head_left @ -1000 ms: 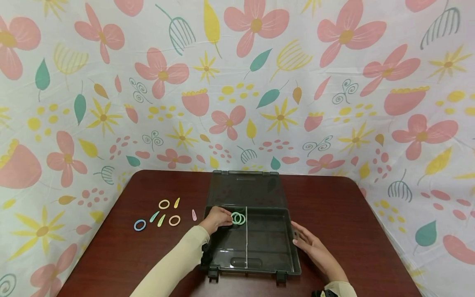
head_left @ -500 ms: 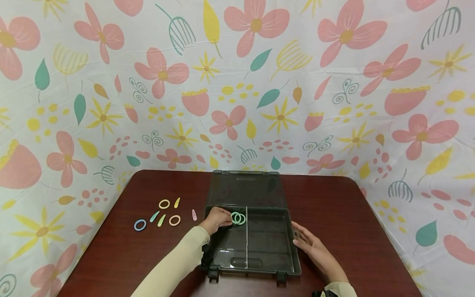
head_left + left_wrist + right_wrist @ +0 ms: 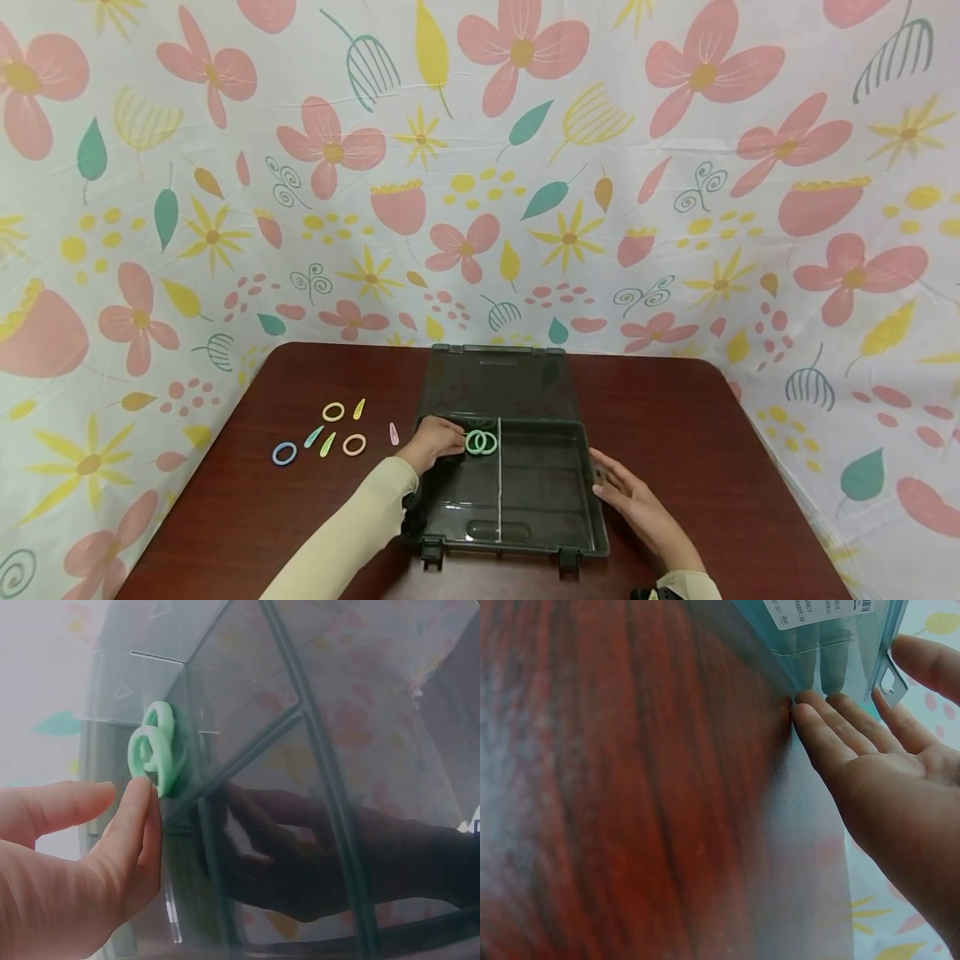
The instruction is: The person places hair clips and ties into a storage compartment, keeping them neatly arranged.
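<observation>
Two mint-green hair ties (image 3: 481, 442) lie overlapping in the back of the left compartment of a dark see-through plastic case (image 3: 551, 483). My left hand (image 3: 431, 442) reaches in over the case's left wall. In the left wrist view its fingertips (image 3: 139, 787) touch the edge of the nearer hair tie, with the thumb held apart from them. My right hand (image 3: 637, 504) rests against the outside of the case's right wall, fingers extended. The right wrist view shows those fingertips (image 3: 802, 712) at the case's lower edge and the thumb near a latch tab (image 3: 891, 682).
The case's lid (image 3: 498, 383) lies folded back. A pale divider (image 3: 499, 483) splits the case. On the table's left are a yellow hair tie (image 3: 333, 412), a peach one (image 3: 354, 445), a blue one (image 3: 284, 453) and several snap hair clips, including a pink clip (image 3: 393, 433).
My left hand has shifted slightly left, and the left one of the two green hair ties has slid a little left. My right hand stays in place.
</observation>
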